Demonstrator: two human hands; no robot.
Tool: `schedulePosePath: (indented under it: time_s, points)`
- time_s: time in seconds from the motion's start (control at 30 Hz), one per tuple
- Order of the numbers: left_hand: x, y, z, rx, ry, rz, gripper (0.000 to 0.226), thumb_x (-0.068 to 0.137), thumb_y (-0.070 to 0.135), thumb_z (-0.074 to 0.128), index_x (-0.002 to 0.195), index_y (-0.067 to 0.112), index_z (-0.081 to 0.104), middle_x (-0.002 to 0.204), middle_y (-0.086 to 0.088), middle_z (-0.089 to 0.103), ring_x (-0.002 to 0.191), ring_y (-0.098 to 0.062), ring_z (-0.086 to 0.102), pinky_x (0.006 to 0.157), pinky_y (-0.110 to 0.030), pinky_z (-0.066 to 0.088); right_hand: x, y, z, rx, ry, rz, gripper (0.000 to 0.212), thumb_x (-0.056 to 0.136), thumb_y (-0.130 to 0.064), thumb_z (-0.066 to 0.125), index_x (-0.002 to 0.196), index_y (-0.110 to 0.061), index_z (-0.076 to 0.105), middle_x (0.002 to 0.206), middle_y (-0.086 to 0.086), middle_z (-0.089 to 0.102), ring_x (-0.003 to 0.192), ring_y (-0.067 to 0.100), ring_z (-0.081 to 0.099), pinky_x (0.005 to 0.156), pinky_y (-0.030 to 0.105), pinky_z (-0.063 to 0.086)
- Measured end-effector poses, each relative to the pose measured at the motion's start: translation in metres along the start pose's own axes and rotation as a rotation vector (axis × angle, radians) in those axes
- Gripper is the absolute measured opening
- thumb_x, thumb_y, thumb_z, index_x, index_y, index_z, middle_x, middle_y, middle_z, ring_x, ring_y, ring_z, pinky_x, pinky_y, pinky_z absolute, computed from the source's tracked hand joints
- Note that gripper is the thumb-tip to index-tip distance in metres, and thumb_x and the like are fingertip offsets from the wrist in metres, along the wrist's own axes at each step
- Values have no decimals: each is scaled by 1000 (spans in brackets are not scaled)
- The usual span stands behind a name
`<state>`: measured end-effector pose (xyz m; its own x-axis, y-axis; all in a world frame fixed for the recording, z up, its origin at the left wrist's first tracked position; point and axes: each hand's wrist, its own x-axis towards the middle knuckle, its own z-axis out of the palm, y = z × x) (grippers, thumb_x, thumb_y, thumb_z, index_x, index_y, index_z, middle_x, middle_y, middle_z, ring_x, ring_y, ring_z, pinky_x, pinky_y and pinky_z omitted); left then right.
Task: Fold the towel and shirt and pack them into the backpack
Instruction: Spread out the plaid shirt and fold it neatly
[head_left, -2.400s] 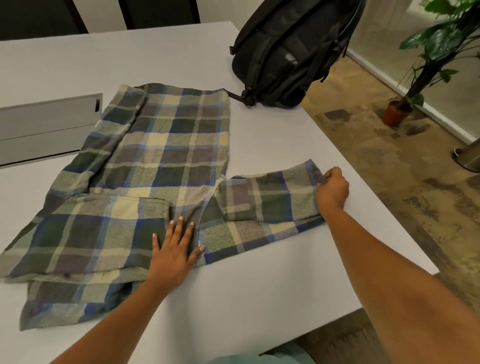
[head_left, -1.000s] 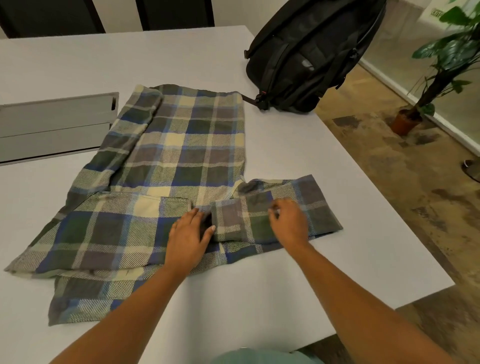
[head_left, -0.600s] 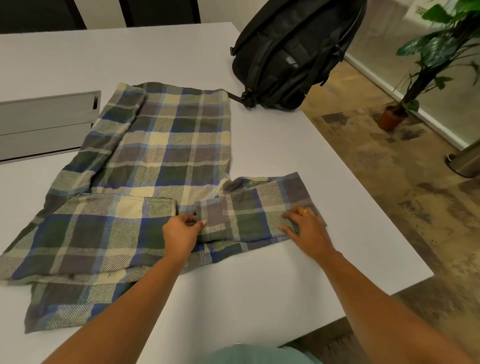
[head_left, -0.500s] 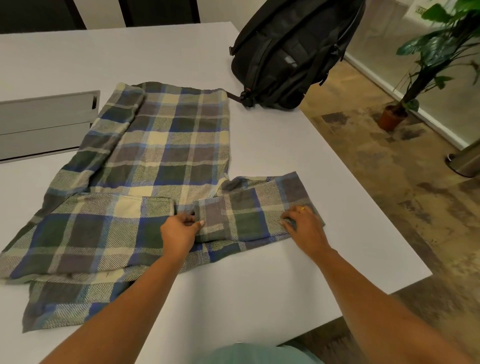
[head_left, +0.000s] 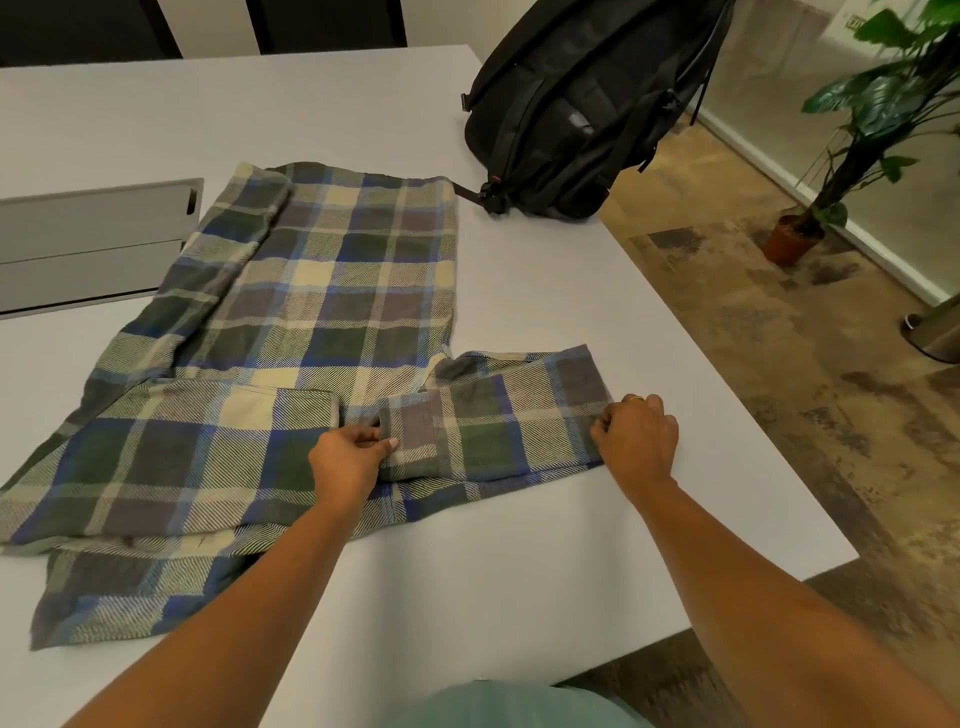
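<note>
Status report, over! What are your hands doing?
Left hand and right hand pinch the sleeve. Shirt partly folded on table. Nothing between it and backpack.

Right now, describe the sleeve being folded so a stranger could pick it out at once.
On the white table, a plaid shirt lies flat before a black backpack. The sleeve is the doubled-back band jutting from its right side. It alone is gripped at both ends, by the left hand and right hand.

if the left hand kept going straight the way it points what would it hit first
The left hand pinches the shirt sleeve, so that fabric comes first; beyond it, probably bare table toward the backpack.
</note>
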<state>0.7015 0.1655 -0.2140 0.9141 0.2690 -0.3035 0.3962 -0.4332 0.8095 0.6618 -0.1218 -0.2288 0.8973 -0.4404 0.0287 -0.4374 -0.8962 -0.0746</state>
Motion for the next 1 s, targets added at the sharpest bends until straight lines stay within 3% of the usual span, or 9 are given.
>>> schedulePosePath:
  time_s: [0.13,0.3,0.4,0.5,0.6,0.73,0.87,1.0]
  points:
    - [1,1,1,-16,6,-27,23,77,12,75,97,1,70,84,-9,67,85,-23,64,86,-36,52,7,-1,-1,17,-1,-9,27,94,-28,47,99,-10,67,98,6,63,98,20,50,74,29,33]
    - [-7,5,9,-59,-87,-15,13,77,9,73,87,4,67,74,-6,63,76,-22,60,76,-34,53,7,12,-6,180,138,121,22,88,-21,53,93,-6,67,93,10,63,91,25,51,71,34,35]
    - [-11,6,17,-24,-106,20,12,77,7,72,77,10,60,67,-3,58,70,-20,57,76,-37,53,11,21,-5,208,67,101,19,89,-20,54,97,-7,66,100,10,63,96,26,50,72,35,39]
    - [-12,3,20,111,-42,117,24,77,7,72,97,6,59,78,-2,56,76,-17,54,74,-32,51,12,19,-3,399,37,112,27,91,-24,56,109,-6,60,111,13,58,106,27,49,76,36,44]
    - [-10,1,22,313,-41,264,24,81,7,69,102,8,58,93,-2,54,79,-14,50,75,-30,48,14,12,-3,512,-55,211,43,92,-30,56,125,-3,50,122,18,54,114,31,49,84,39,45]
    - [-6,-4,23,430,-189,285,12,90,5,57,97,8,66,88,-7,63,60,-5,45,57,-15,38,18,4,-11,574,-147,270,37,90,-23,59,120,-3,52,117,18,59,103,33,56,77,35,45]
    - [-2,0,16,348,-220,242,8,88,9,61,93,7,66,80,1,58,63,-3,49,57,-10,37,20,-24,-32,858,-128,332,26,88,-19,58,108,-3,56,108,17,61,86,25,52,72,33,43]
    - [1,31,-5,-160,-345,-54,14,91,12,56,82,4,63,80,-11,62,71,-17,58,63,-22,49,4,-81,-56,1036,-172,248,17,86,-20,60,99,-10,56,98,10,60,84,22,53,69,30,41]
